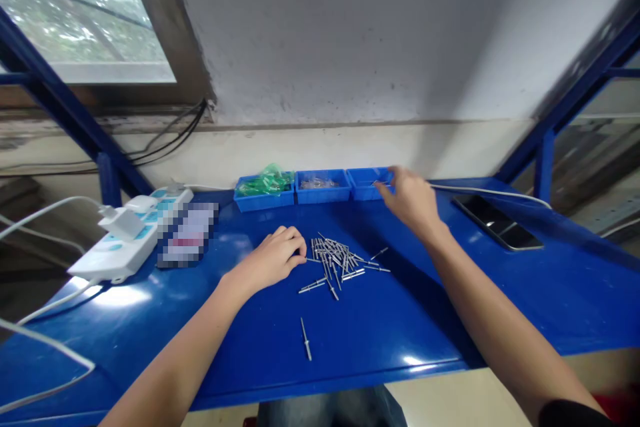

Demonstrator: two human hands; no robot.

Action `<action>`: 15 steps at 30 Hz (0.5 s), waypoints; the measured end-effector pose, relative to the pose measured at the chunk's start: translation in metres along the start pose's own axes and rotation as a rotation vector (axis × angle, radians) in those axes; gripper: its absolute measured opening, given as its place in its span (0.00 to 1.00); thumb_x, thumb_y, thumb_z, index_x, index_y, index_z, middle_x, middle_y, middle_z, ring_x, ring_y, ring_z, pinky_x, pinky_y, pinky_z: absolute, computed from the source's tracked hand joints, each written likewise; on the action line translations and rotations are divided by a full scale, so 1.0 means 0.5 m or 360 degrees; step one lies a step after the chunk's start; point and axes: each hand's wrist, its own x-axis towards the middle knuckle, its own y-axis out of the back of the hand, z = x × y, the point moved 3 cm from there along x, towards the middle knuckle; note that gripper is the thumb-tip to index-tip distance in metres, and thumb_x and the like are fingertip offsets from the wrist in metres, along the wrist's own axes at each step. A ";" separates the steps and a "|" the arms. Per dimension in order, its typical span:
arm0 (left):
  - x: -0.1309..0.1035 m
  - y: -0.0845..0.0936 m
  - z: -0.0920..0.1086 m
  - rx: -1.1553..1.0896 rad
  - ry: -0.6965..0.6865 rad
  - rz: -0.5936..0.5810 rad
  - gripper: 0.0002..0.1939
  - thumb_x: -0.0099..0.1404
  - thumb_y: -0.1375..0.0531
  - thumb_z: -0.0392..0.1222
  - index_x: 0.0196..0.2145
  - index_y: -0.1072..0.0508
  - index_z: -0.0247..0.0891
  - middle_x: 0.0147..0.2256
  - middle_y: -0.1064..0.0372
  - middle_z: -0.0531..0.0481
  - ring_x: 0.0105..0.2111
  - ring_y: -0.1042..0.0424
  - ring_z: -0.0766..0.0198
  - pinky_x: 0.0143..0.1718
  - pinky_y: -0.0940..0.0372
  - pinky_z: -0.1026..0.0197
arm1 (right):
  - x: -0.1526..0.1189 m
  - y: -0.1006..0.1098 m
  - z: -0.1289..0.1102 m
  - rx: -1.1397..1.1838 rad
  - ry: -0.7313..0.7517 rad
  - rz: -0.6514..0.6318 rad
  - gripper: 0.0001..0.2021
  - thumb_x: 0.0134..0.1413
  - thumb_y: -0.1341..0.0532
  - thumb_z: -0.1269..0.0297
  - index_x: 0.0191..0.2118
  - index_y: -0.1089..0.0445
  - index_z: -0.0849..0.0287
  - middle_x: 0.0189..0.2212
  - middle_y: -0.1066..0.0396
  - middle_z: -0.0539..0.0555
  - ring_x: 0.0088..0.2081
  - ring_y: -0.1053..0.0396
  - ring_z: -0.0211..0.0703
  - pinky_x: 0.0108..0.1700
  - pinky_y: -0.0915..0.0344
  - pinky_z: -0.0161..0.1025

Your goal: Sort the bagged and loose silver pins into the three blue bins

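Observation:
A loose pile of silver blind rivets (336, 256) lies on the blue table (240, 353). At the pile's left edge my left hand (273, 259) is closed, its thumb and forefinger pinching the end of a rivet (313, 260). My right hand (413, 201) reaches to the right-hand blue bin (371, 194), thumb and fingers apart over its right side. Its fingertips are slightly blurred, and I see nothing held in them. Small shiny pieces show faintly inside that bin. One single rivet (306, 340) lies apart, nearer the front edge.
Beside that bin stand a middle blue bin (323, 196) with small metal parts and a left blue bin (265, 202) with green plastic bags. A white power strip (135, 233) and a pixelated phone-like object (189, 235) lie left; a dark phone (497, 221) lies right.

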 end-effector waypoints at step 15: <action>0.003 0.019 0.028 -0.0040 -0.0062 0.0378 0.10 0.69 0.49 0.41 0.46 0.35 0.40 0.42 0.33 0.48 0.44 0.38 0.58 0.45 0.41 0.54 | -0.102 0.000 -0.152 0.0494 0.0977 -0.0302 0.11 0.61 0.49 0.64 0.35 0.31 0.59 0.29 0.31 0.55 0.33 0.37 0.42 0.36 0.43 0.40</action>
